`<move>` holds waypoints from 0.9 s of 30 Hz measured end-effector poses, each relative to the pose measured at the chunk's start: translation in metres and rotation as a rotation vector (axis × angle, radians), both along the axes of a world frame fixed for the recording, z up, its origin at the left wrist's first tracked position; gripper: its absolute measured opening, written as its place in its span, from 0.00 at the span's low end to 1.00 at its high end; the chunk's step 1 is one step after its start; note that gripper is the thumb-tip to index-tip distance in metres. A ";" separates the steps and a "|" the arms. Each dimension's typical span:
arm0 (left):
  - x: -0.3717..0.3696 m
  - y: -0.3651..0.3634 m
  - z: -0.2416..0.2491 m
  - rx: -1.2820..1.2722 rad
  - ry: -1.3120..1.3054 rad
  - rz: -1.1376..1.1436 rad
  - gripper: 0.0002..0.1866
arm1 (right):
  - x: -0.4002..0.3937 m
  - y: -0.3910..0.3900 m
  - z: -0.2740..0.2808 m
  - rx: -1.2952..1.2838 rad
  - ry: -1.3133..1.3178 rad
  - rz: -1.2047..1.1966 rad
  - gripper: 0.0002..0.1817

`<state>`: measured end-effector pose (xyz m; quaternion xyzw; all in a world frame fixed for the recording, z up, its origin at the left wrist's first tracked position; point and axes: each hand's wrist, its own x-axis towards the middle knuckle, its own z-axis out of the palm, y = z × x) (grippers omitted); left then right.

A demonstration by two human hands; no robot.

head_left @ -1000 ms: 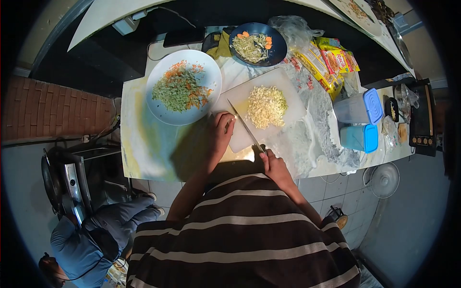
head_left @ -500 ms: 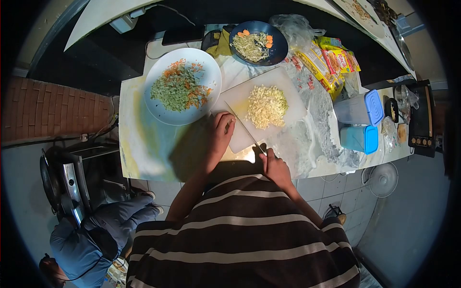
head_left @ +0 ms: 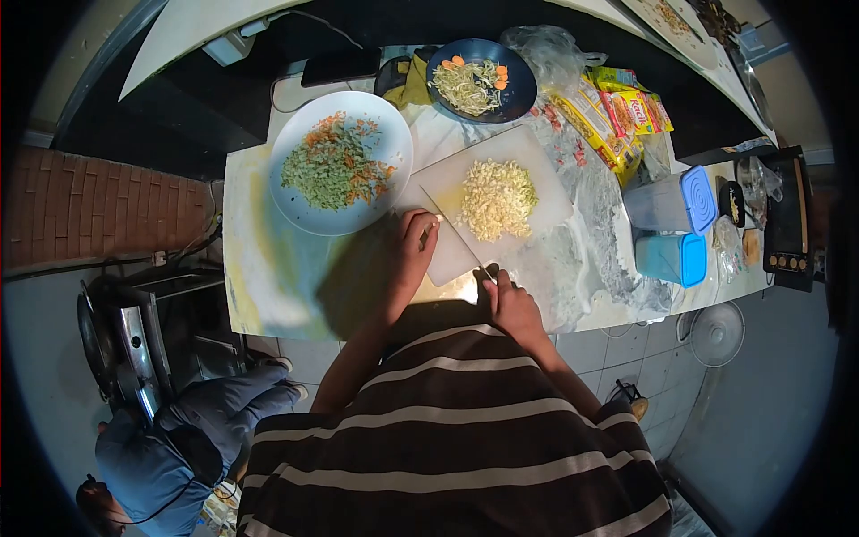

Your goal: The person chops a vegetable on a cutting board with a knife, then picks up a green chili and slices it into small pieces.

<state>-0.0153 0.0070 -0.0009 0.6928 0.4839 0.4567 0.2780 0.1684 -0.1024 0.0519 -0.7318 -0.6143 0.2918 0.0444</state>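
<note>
My right hand (head_left: pixel 516 309) is closed round the handle of a knife (head_left: pixel 455 231). The knife's long thin blade slants up and left across the near left side of a white cutting board (head_left: pixel 548 183). Beside the blade, my left hand (head_left: pixel 416 249) is closed with its fingers curled in. Something small and pale shows at its fingertips, too small to name. A heap of finely chopped pale vegetable (head_left: pixel 497 201), greenish at its right edge, lies on the board. Left of the board stands a large white plate (head_left: pixel 291 210) with chopped green and orange vegetables (head_left: pixel 335 166).
A dark pan (head_left: pixel 525 89) with shreds and orange slices stands at the back. Food packets (head_left: pixel 608 121) and a plastic bag (head_left: pixel 546 54) lie right of it. Blue-lidded containers (head_left: pixel 662 228) stand at the right edge. Another person (head_left: pixel 170 447) is low at the left.
The knife has shifted very slightly, its angle nearly the same. My hands stay almost where they were, and the chopped heap looks unchanged.
</note>
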 end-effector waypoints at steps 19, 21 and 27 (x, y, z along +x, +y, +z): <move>0.000 0.003 0.001 0.141 0.165 0.027 0.10 | 0.008 0.010 0.004 0.097 0.193 -0.046 0.21; 0.000 0.002 0.003 0.141 0.167 0.031 0.09 | 0.007 0.009 0.009 0.071 0.181 -0.061 0.21; 0.000 0.004 0.002 0.174 0.177 0.017 0.08 | 0.006 0.000 0.011 0.044 0.260 -0.110 0.21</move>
